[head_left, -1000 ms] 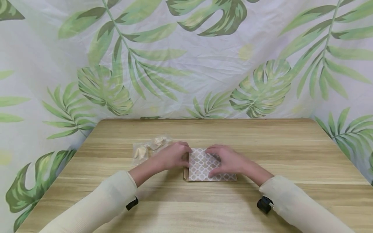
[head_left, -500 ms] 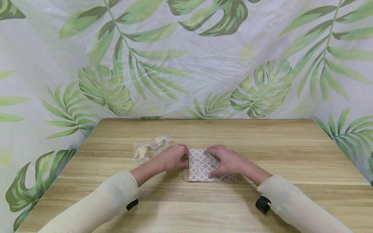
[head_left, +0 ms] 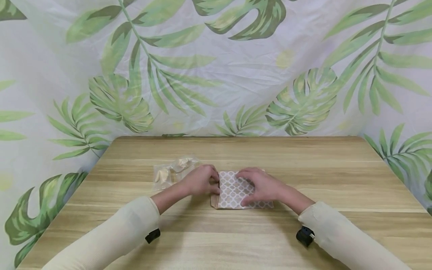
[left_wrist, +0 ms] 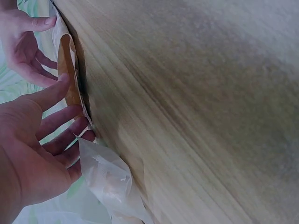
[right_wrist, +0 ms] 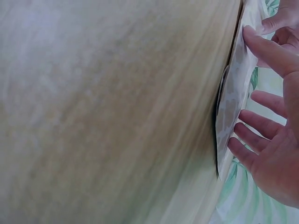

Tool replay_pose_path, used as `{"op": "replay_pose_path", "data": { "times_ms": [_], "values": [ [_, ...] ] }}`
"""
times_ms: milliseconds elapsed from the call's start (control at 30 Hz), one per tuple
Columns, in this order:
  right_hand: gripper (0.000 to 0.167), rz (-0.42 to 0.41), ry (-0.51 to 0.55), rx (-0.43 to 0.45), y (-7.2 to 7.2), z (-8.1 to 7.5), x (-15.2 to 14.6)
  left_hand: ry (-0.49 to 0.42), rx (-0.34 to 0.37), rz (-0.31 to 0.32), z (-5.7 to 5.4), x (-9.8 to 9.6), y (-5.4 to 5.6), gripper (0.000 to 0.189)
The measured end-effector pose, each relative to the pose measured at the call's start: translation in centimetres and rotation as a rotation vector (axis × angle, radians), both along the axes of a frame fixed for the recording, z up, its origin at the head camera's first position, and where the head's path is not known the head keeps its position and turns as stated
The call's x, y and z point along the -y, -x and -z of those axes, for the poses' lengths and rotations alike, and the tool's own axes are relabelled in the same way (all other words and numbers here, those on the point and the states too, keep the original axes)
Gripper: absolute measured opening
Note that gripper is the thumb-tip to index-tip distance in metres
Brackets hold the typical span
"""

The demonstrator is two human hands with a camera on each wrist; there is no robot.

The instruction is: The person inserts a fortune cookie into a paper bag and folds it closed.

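A flat paper bag (head_left: 231, 192) with a white lattice print over tan lies at the middle of the table. Its brown kraft mouth (head_left: 214, 201) faces left, and the left wrist view shows the brown inner side (left_wrist: 69, 70) gaping a little. My left hand (head_left: 201, 180) holds this end, thumb at the near part of the mouth and curled fingers at the far part. My right hand (head_left: 264, 185) rests on the printed face with thumb and fingers spread, keeping the bag against the table. The palm covers the bag's right part in the head view.
Clear plastic packets (head_left: 163, 177) with pale tan contents lie behind my left forearm. In the left wrist view one packet (left_wrist: 107, 179) is close to the left fingertips. The wooden table (head_left: 216, 243) ends at a leaf-printed cloth (head_left: 189, 67).
My left fingers worked at the bag's mouth, curling in more tightly and then loosening, and its brown end shifted slightly. The right hand has stayed on the bag.
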State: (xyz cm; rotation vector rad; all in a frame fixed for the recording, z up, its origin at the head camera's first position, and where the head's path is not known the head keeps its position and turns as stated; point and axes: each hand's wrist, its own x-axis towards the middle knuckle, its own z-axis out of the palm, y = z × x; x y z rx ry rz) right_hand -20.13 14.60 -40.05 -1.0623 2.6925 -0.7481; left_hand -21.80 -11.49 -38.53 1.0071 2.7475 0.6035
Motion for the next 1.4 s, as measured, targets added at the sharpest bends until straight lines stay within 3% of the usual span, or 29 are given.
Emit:
{"op": "replay_pose_path", "data": {
  "times_ms": [233,367,667,933,1000,1133,1400],
  "values": [
    [0.086,0.022,-0.014,0.031,-0.1,-0.2,0.0,-0.059,0.0,0.054,0.1,0.0,0.3,0.018],
    [0.086,0.025,-0.02,0.034,-0.1,-0.2,0.0,-0.089,0.045,0.067,0.2,-0.1,0.5,0.019],
    [0.087,0.024,-0.019,0.038,0.0,-0.2,0.0,-0.159,0.218,0.003,0.4,-0.2,1.0,0.012],
    [0.087,0.026,-0.011,0.042,0.0,-0.2,0.0,-0.141,0.243,-0.01,0.3,-0.3,1.0,0.002],
    [0.088,0.027,-0.009,0.044,-0.1,-0.2,-0.1,-0.164,0.255,-0.014,0.3,-0.3,0.9,0.008],
    [0.089,0.031,-0.002,0.046,-0.1,-0.2,-0.1,-0.216,0.288,-0.055,0.2,-0.5,0.8,0.018],
    [0.088,0.027,0.002,0.043,0.0,-0.1,-0.1,-0.228,0.292,-0.111,0.3,-0.7,0.7,0.012]
  ]
}}
